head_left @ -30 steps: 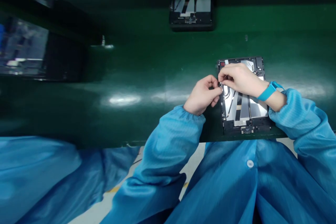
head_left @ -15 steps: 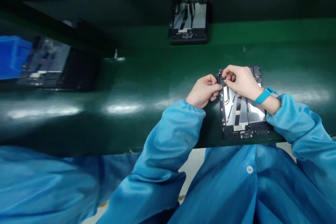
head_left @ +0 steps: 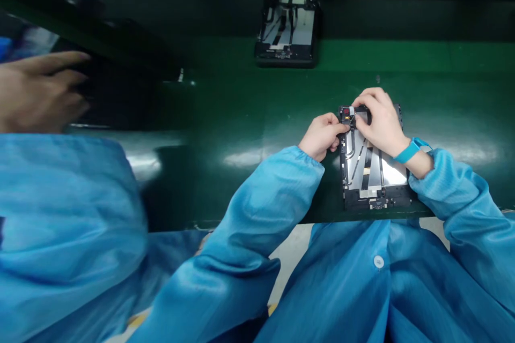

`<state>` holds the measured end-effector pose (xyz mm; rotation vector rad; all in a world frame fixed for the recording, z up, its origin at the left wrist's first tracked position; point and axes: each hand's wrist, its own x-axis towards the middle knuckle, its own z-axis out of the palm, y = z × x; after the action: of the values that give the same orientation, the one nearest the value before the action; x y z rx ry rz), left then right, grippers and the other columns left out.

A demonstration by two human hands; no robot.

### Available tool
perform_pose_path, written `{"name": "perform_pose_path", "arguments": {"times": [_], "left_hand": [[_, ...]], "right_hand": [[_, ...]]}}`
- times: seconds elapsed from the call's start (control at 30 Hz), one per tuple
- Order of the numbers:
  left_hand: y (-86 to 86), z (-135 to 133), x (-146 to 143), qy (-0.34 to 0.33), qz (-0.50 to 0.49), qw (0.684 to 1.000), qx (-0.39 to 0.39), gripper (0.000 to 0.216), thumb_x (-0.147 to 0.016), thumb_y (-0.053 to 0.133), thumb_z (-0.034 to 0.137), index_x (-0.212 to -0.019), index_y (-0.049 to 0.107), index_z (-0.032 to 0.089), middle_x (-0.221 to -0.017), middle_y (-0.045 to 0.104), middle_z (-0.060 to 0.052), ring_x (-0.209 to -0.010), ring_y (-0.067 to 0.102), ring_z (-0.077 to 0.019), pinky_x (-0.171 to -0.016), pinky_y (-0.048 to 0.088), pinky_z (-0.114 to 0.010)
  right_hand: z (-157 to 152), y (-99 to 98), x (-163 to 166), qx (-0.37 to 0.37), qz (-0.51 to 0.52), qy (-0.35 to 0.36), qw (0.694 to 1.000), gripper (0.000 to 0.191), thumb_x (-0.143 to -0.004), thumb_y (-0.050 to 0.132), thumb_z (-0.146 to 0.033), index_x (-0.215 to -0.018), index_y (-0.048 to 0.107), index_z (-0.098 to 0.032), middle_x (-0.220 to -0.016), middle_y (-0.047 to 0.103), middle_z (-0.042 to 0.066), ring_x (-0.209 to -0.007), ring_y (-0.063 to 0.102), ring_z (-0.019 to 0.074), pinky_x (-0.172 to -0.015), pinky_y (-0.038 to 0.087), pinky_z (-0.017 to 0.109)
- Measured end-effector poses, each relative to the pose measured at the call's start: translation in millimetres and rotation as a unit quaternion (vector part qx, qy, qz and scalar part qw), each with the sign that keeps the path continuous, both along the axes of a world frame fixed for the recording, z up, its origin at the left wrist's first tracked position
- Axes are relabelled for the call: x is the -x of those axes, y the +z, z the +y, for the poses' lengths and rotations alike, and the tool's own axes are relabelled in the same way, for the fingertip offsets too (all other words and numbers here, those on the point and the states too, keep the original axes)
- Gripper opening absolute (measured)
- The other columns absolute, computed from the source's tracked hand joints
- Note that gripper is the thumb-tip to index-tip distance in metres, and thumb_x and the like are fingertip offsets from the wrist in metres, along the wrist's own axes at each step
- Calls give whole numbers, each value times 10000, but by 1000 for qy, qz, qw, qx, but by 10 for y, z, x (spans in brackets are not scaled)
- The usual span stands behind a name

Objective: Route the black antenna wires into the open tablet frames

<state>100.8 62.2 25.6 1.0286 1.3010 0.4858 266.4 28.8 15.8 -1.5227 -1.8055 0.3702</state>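
Observation:
An opened tablet (head_left: 374, 163) lies face up near the bench's front edge, its silver plate, dark ribbon cables and small circuit boards exposed. At its upper left side, my left hand (head_left: 324, 134) is closed, fingers curled, with an outstretched digit reaching over the edge onto the tablet. My right hand (head_left: 380, 120), with a blue wrist strap (head_left: 408, 151), bends over the top of the tablet. Its thumb and fingers pinch close to a small red and orange part (head_left: 346, 113) in the upper left corner. What lies between the fingertips is too small to tell.
Another opened tablet (head_left: 287, 27) rests on a dark stack or block at the back of the green bench (head_left: 225, 107). On the left, a co-worker's hand (head_left: 40, 91) and blue sleeve (head_left: 64, 187) reach over the bench. A dark shelf runs along the back.
My right hand has shifted slightly up and right, uncovering the red and orange part. My left digit reaches further over the tablet. A co-worker's hand and sleeve have come in at left.

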Motion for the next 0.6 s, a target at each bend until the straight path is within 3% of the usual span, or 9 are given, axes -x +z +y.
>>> {"name": "perform_pose_path", "arguments": {"times": [0.1, 0.17, 0.2, 0.27, 0.3, 0.37, 0.43, 0.5, 0.6], "left_hand": [[-13, -12, 53, -23, 33, 999, -20, 333, -918, 664, 175, -762, 382, 259, -469, 356, 115, -372, 349, -98, -391, 258, -230], [-42, -98, 203, -56, 87, 990, -90, 195, -939, 666, 279, -843, 501, 238, -572, 469, 75, -483, 477, -130, -489, 416, -260], [-67, -173, 293, -77, 123, 979, -144, 149, -939, 669, 336, -921, 583, 217, -672, 561, 33, -595, 574, -159, -596, 515, -298], [-128, -370, 453, -124, 184, 942, -253, 333, -923, 674, 426, -1141, 698, 175, -989, 697, -78, -951, 700, -252, -924, 595, -423], [-158, -477, 506, -145, 193, 928, -285, 430, -923, 666, 458, -1237, 716, 168, -1155, 702, -123, -1140, 684, -300, -1075, 554, -478], [-199, -653, 550, -158, 176, 925, -297, 545, -934, 643, 475, -1375, 702, 161, -1382, 658, -170, -1344, 611, -348, -1218, 464, -519], [-196, -714, 563, -118, 107, 953, -258, 637, -961, 609, 472, -1514, 617, 155, -1504, 627, -184, -1374, 615, -345, -1219, 476, -506], [-144, -632, 645, -52, 18, 979, -194, 733, -963, 622, 489, -1609, 514, 159, -1510, 655, -183, -1301, 679, -325, -1129, 556, -464], [0, -322, 1055, 26, -14, 996, -88, 825, -840, 793, 456, -1578, 536, 191, -1219, 806, -125, -1031, 773, -281, -867, 645, -365]], "right_hand": [[-183, -18, -200, -24, -3, -68, 997, 325, -873, 632, -223, -1194, 673, -238, -1386, 628, 142, -1379, 555, 365, -1209, 422, 599], [-399, -65, -347, -9, 23, -115, 993, 431, -873, 669, -306, -1299, 633, -250, -1494, 579, 150, -1483, 485, 384, -1251, 386, 640], [-527, -97, -403, 10, 47, -135, 990, 489, -873, 680, -342, -1348, 609, -248, -1531, 563, 159, -1516, 464, 386, -1257, 390, 647], [-787, -162, -447, 70, 111, -146, 981, 599, -891, 682, -403, -1453, 552, -241, -1559, 571, 173, -1499, 513, 371, -1244, 434, 642], [-902, -188, -427, 98, 146, -143, 974, 647, -910, 678, -436, -1505, 517, -238, -1576, 571, 178, -1482, 545, 362, -1247, 442, 638], [-1064, -214, -312, 124, 187, -133, 965, 730, -936, 676, -490, -1584, 454, -238, -1670, 500, 179, -1564, 478, 359, -1310, 370, 643], [-1120, -201, -153, 137, 198, -114, 964, 827, -932, 703, -549, -1639, 403, -243, -1758, 390, 166, -1674, 303, 362, -1363, 265, 651], [-1081, -165, -40, 164, 203, -61, 963, 914, -915, 732, -596, -1677, 362, -251, -1803, 307, 156, -1709, 207, 366, -1357, 288, 649], [-923, -135, -83, 178, 182, 38, 966, 855, -929, 735, -570, -1663, 409, -277, -1754, 414, 153, -1625, 415, 362, -1272, 457, 611]]}}
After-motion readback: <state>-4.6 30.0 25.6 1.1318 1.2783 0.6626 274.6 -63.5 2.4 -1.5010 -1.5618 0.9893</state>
